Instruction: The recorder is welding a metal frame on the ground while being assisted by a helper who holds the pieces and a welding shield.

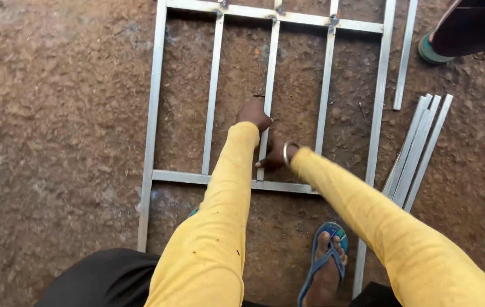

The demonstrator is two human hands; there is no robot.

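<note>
One metal frame, three inner bars, four loose strips, two hands.

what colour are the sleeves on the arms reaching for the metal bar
Yellow sleeves, ending at both hands on the middle bar; shown in the head view.

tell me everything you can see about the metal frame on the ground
The metal frame is a grid of pale grey square tubing lying flat on reddish-brown dirt: two long side rails, two crossbars, three inner bars, with dark marks at the top joints. The left hand and the right hand both grip the middle bar.
</note>
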